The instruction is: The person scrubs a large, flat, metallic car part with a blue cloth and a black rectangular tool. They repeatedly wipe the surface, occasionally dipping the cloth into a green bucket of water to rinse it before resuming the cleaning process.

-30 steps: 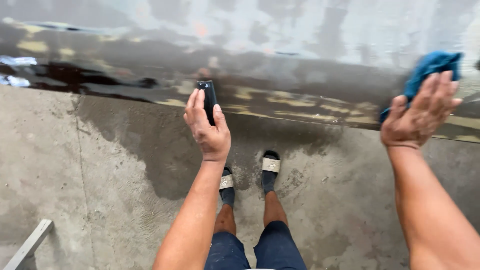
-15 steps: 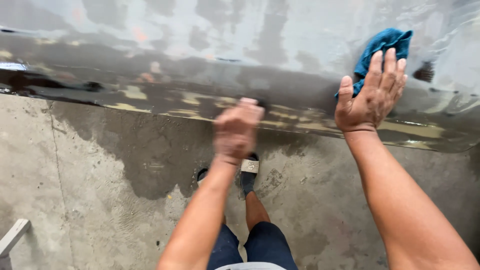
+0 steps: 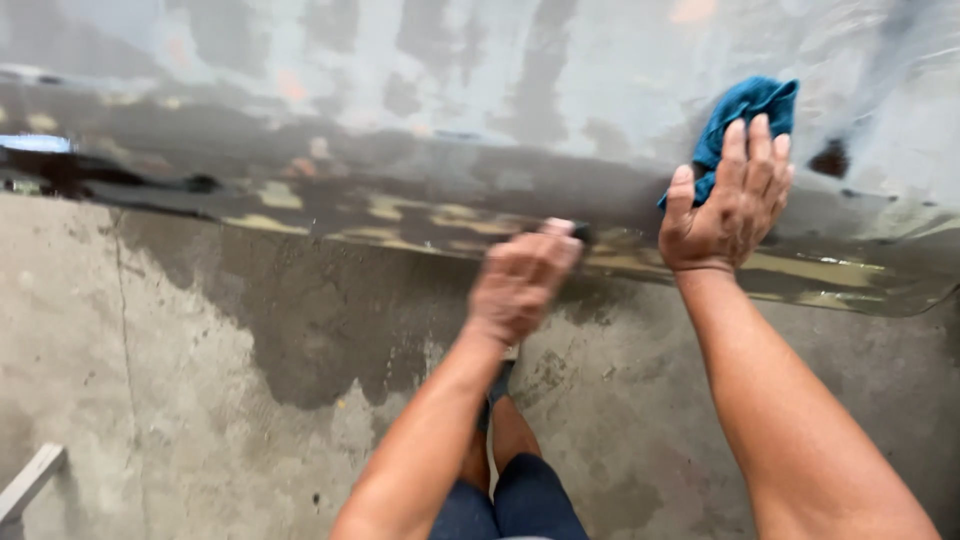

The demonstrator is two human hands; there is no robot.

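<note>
Up right, the right hand point(image 3: 735, 205) pressed a crumpled blue cloth point(image 3: 745, 115) flat-fingered against the glossy grey metal panel point(image 3: 420, 110); the blurred left hand point(image 3: 522, 280), fingers curled around a barely visible dark object, grip unclear.

Two hands: the left hand point(image 3: 522, 282), blurred, and the right hand point(image 3: 728, 205). One blue cloth point(image 3: 742, 112). One grey panel point(image 3: 400, 120). One dark tool point(image 3: 578, 232), barely visible. One concrete floor point(image 3: 180, 400). Two legs point(image 3: 510, 480). One pale bar point(image 3: 30, 480).

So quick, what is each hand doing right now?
Left hand: blurred, closed on a small dark thing; what it is cannot be told.
Right hand: fingers spread, pressing a blue cloth flat against the grey panel.
</note>
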